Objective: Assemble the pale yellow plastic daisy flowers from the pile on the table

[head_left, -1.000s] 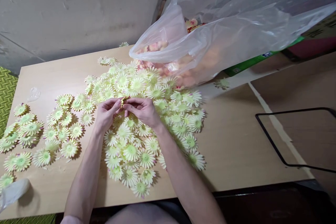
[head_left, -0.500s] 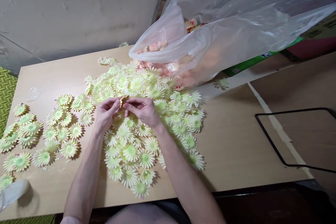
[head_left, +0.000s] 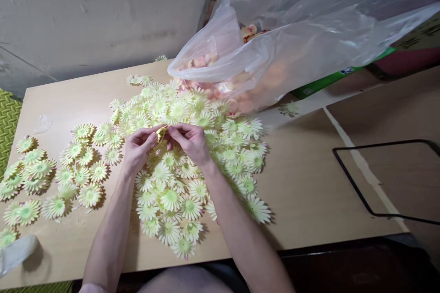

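A big heap of pale yellow fabric daisy flowers (head_left: 192, 146) with green centres covers the middle of a light wooden table (head_left: 309, 183). Above the heap, my left hand (head_left: 137, 149) and my right hand (head_left: 190, 142) meet fingertip to fingertip. Both pinch one small yellow flower piece (head_left: 161, 132) between thumbs and fingers. A smaller, looser group of the same flowers (head_left: 41, 178) lies spread out to the left of my left arm.
A large clear plastic bag (head_left: 275, 46) holding orange-pink flower pieces lies at the back right, its mouth over the heap. A black wire frame (head_left: 360, 192) sits right of the table. A white object (head_left: 17, 252) lies at the front left corner. A green mat (head_left: 8, 119) borders the left.
Both hands have shifted slightly up and away with the flower piece still pinched between them. The fingers have turned a little around it. Nothing else has moved.
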`<state>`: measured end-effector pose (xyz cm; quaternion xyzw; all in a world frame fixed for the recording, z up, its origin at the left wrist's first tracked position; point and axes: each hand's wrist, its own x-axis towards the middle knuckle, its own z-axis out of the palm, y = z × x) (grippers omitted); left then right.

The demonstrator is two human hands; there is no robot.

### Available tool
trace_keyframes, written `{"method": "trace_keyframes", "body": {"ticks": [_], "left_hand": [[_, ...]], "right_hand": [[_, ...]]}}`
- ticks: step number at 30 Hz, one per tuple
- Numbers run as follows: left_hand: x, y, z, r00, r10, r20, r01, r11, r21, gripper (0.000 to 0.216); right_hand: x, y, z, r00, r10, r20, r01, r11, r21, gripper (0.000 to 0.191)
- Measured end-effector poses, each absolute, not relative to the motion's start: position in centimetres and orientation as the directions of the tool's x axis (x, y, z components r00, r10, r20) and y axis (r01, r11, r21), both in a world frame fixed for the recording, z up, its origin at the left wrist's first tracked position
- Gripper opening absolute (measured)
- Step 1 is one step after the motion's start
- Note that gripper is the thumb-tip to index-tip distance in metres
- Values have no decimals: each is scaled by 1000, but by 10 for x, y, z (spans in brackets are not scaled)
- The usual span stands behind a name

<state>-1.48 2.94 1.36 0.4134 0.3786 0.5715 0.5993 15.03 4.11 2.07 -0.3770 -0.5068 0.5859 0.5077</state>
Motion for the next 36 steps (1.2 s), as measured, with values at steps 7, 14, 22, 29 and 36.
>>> {"method": "trace_keyframes", "body": {"ticks": [7,14,22,29,36], "left_hand": [[-15,29,13,67,996,55,-342,-29,939,13],[-14,28,16,64,994,88,-298,-66,952,15],[-15,29,14,73,994,77,-323,-49,945,19],[-14,27,16,103,987,125,-267,-94,959,36],[-11,28,16,2,980,201,-176,-197,964,25]], "right_hand": [[152,40,23,-236,969,79,-221,25,-975,31],[152,41,23,-242,967,79,-239,20,-971,31],[151,41,21,-264,960,90,-305,5,-952,21],[150,40,20,-273,957,95,-329,0,-944,17],[149,39,23,-220,969,113,-265,52,-963,20]]}}
